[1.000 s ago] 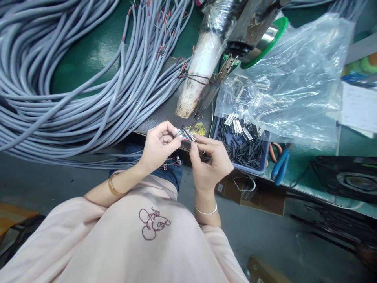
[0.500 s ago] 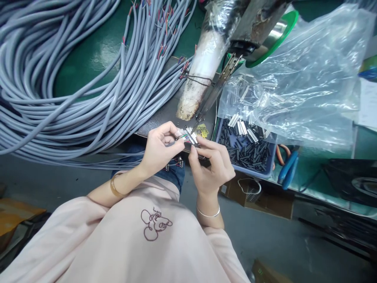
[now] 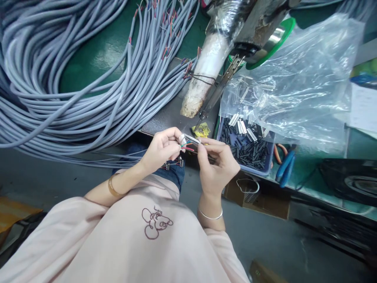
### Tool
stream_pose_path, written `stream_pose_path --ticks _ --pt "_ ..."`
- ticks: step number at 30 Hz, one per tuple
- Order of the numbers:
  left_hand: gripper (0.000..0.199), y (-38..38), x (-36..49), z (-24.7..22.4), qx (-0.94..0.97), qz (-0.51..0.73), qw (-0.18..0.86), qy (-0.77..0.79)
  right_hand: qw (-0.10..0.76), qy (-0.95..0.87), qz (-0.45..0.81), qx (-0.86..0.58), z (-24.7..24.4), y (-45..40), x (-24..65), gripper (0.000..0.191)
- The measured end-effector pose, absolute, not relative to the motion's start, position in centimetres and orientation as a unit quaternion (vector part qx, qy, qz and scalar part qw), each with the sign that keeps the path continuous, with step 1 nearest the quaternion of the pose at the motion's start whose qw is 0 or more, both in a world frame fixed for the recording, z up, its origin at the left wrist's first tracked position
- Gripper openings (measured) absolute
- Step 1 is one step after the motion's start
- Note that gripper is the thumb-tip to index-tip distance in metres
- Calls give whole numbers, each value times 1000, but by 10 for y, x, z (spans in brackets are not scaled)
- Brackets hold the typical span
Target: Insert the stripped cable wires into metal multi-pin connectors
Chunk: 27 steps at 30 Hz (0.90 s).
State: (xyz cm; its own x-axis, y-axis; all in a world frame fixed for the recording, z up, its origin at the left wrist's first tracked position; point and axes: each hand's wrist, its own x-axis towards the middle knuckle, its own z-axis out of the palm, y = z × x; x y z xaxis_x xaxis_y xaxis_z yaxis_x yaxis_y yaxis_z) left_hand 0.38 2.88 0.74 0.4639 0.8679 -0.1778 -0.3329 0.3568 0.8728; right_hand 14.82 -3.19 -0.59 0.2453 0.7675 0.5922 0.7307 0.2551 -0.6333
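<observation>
My left hand pinches the stripped end of a grey cable, from which thin coloured wires fan out to the right. Between my hands is a small metal pin connector, its right end gripped by my right hand's thumb and fingers. The wires lie just under the connector; whether any of them is joined to it I cannot tell. Above my hands, a soldering iron is clamped with its tip pointing down, beside a white wrapped rod. A crumpled yellow piece lies beneath the tip.
Bundled grey cables cover the left of the bench. To the right, a blue tray holds black tubes and connectors, partly under a clear plastic bag. Pliers lie beside the tray. A green-rimmed solder spool stands behind the iron.
Both hands have come down a little, away from the iron's tip, bringing the connector with them. The connector has been turned, and the coloured wires now show below it.
</observation>
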Motion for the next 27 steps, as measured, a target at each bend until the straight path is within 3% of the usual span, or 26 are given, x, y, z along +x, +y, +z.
stream_pose_path --ticks 3,8,11,19,23,27 --pt "6 28 -1 6 384 394 770 324 561 -564 4 -605 -6 -34 149 6" --pt "8 26 -5 4 374 384 778 327 691 -515 -179 -474 0 -31 156 9" --pt "10 26 -6 3 371 387 778 328 648 -534 -169 -517 -2 -35 156 18" --pt "16 24 -8 0 378 388 779 315 518 -633 -9 -576 -23 -48 146 9" --pt "20 24 -9 -1 383 386 778 315 519 -630 29 -577 -22 -45 141 8" --pt "19 23 -8 -3 385 388 774 320 573 -589 44 -568 -17 -45 138 6"
